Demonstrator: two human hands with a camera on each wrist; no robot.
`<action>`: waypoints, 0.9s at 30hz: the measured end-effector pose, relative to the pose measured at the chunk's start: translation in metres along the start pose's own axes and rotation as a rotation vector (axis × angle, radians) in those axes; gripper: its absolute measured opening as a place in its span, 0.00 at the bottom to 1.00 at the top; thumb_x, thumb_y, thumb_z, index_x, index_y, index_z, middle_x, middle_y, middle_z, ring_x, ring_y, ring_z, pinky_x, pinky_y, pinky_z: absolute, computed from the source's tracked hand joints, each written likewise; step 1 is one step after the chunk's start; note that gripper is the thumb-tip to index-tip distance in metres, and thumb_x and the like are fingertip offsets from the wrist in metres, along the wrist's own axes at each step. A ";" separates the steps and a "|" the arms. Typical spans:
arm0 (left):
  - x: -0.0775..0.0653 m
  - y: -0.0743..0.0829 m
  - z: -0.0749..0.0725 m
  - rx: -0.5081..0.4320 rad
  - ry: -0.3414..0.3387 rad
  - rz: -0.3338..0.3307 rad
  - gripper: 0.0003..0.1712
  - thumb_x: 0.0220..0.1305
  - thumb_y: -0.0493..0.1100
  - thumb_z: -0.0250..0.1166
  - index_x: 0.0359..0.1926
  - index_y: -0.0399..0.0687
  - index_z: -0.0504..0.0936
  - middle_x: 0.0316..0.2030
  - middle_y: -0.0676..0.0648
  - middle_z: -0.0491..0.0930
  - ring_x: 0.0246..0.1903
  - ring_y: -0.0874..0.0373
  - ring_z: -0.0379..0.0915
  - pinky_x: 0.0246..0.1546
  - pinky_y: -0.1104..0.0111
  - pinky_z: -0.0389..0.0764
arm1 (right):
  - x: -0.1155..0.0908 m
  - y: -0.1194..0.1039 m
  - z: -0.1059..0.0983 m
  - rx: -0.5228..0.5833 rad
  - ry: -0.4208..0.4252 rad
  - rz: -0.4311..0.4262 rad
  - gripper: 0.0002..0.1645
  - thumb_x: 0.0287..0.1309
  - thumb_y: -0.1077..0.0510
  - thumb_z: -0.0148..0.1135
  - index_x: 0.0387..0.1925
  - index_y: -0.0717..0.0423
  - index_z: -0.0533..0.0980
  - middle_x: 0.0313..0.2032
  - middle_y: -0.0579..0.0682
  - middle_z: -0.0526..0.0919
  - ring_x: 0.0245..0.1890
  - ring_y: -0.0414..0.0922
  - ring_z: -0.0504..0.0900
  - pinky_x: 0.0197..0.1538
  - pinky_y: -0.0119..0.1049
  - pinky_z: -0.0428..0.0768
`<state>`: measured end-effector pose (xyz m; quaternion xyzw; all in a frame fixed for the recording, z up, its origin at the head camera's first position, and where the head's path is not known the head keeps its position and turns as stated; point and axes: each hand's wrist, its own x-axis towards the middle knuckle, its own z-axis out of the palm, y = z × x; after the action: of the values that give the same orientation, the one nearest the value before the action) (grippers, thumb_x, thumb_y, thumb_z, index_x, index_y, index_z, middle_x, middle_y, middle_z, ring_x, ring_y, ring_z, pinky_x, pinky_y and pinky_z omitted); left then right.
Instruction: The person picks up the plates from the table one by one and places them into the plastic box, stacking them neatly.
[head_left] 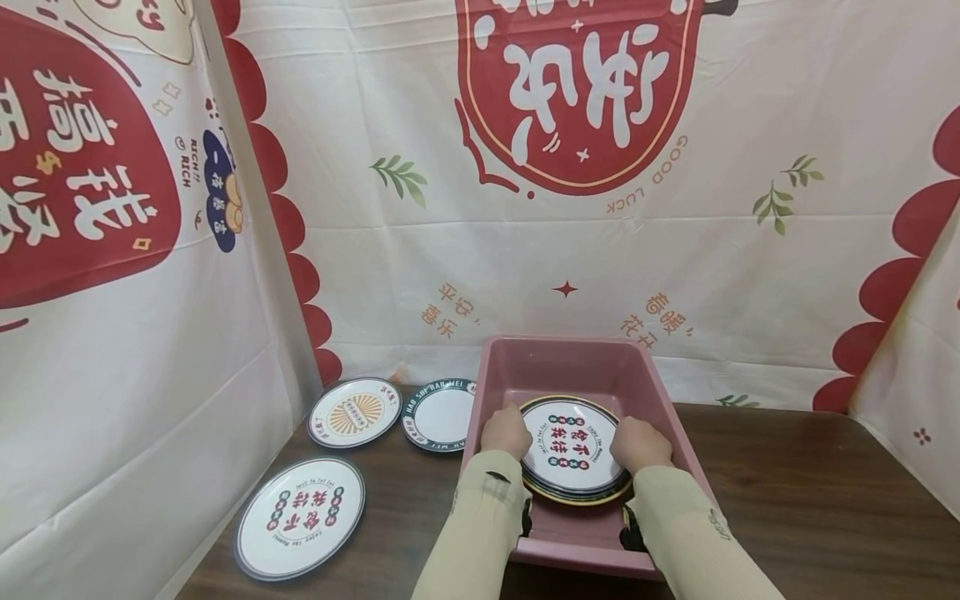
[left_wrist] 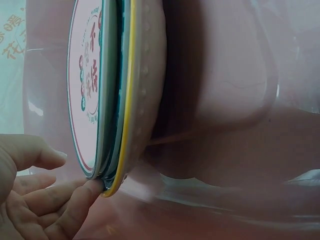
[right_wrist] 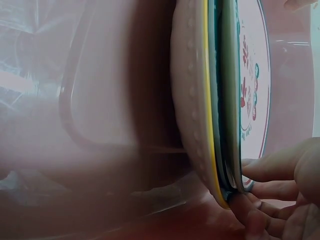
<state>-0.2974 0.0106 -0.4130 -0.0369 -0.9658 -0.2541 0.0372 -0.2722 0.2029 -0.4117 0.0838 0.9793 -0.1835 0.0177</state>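
Note:
Inside the pink plastic bin (head_left: 562, 367) sits a stack of round plates (head_left: 572, 446). The top plate is white with red characters and a dark rim; the lowest one showing has a yellow rim. My left hand (head_left: 507, 432) grips the stack's left edge. In the left wrist view its curled fingertips (left_wrist: 95, 186) meet the rims, while the thumb is lifted a little off the top plate. On the opposite edge my right hand (head_left: 642, 446) holds the stack, thumb over the top rim and fingers (right_wrist: 245, 205) at the lower rims.
Left of the bin, three plates lie singly on the dark wooden table (head_left: 817, 500): one with red characters (head_left: 300, 518), one with an orange sunburst (head_left: 356, 412), one with a green rim (head_left: 441, 446). A printed white cloth (head_left: 570, 250) hangs behind and at both sides.

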 end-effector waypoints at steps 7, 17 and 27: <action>-0.003 0.001 -0.002 -0.001 -0.012 0.000 0.08 0.58 0.36 0.62 0.38 0.37 0.76 0.22 0.45 0.75 0.23 0.55 0.73 0.27 0.64 0.77 | -0.003 0.000 -0.001 0.013 -0.012 0.004 0.07 0.55 0.65 0.51 0.27 0.65 0.73 0.23 0.54 0.73 0.24 0.49 0.74 0.26 0.43 0.73; -0.005 0.003 -0.004 -0.010 -0.008 0.009 0.08 0.57 0.36 0.63 0.38 0.37 0.76 0.22 0.45 0.75 0.22 0.56 0.73 0.27 0.65 0.76 | -0.005 0.001 -0.002 0.025 -0.007 0.003 0.07 0.54 0.65 0.52 0.25 0.64 0.73 0.21 0.54 0.73 0.22 0.48 0.74 0.25 0.40 0.72; 0.006 0.006 -0.008 -0.073 -0.006 0.018 0.18 0.55 0.39 0.64 0.45 0.33 0.75 0.26 0.44 0.78 0.26 0.54 0.74 0.29 0.63 0.77 | 0.000 -0.003 -0.013 0.098 0.026 -0.018 0.06 0.52 0.65 0.55 0.26 0.67 0.74 0.23 0.54 0.75 0.23 0.48 0.73 0.26 0.39 0.72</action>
<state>-0.3027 0.0126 -0.4029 -0.0479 -0.9555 -0.2889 0.0353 -0.2723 0.2045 -0.3987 0.0783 0.9700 -0.2301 -0.0009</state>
